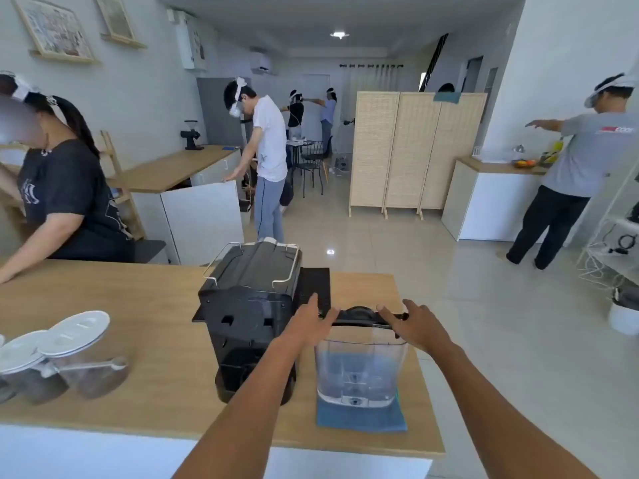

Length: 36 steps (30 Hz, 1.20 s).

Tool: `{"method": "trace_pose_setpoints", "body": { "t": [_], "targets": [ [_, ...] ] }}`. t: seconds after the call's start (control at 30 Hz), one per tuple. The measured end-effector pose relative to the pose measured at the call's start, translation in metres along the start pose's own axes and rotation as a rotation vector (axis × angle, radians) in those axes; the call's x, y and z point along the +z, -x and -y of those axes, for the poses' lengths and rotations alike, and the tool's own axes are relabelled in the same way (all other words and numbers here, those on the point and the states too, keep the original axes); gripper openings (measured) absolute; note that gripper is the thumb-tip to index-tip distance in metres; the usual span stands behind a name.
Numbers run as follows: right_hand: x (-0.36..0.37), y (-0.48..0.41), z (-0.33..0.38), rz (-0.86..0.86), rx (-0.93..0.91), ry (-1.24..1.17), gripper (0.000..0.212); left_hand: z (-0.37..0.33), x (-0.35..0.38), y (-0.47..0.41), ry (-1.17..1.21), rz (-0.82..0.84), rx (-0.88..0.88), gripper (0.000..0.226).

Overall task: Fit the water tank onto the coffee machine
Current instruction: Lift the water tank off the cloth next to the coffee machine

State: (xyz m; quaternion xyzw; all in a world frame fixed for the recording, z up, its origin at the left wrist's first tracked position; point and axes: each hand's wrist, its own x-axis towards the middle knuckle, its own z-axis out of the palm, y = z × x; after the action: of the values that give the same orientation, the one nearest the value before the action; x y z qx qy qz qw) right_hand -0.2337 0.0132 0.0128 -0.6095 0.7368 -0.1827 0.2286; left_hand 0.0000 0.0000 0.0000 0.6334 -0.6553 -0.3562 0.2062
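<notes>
The tank (361, 368) stands upright on a blue cloth (363, 416) on the wooden tabletop (138, 305), just to the right of the black machine (249, 316) and not yet fitted to it. It is a clear plastic box with rounded corners, a black lid (361, 316) on top and a small valve in the bottom. I judge the walls are stiff but thin and smooth, so they can slip in the hands, and the plastic may crack if it is knocked. It looks to hold some water, so it is probably rather heavy and the water will swing when it is tilted. The left hand (309, 323) and the right hand (415, 326) are at the two ends of the lid, fingers bent over its edges; whether they already grip firmly I cannot tell. Holding at the rim under the lid seems safer than the lid alone, which may come off. The machine is matt hard plastic with a wire rail (252, 262) on top.
</notes>
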Motion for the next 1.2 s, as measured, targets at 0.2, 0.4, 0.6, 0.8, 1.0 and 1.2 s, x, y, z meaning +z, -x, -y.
{"method": "trace_pose_setpoints", "body": {
  "t": [0.2,0.4,0.6,0.8,1.0,1.2],
  "targets": [
    [0.008,-0.007,-0.014,0.064,0.061,-0.092,0.125,0.009,0.016,-0.01,0.2,-0.04,-0.176,0.118],
    [0.01,-0.004,-0.017,0.154,0.002,-0.3,0.064,0.005,0.022,-0.008,0.411,-0.053,-0.12,0.04],
    [0.021,-0.001,-0.026,0.058,-0.059,-0.486,0.075,0.004,0.028,-0.005,0.488,-0.127,-0.06,0.056],
    [0.018,0.001,-0.019,-0.005,-0.168,-0.527,0.092,0.001,0.026,-0.008,0.443,-0.354,0.109,0.037],
    [0.021,0.0,-0.011,-0.031,-0.115,-0.707,0.092,-0.014,0.033,-0.001,0.562,-0.317,0.057,0.098],
    [0.028,0.001,-0.006,-0.098,-0.081,-0.816,0.073,-0.016,0.037,-0.002,0.652,-0.422,0.013,0.058]
  ]
}}
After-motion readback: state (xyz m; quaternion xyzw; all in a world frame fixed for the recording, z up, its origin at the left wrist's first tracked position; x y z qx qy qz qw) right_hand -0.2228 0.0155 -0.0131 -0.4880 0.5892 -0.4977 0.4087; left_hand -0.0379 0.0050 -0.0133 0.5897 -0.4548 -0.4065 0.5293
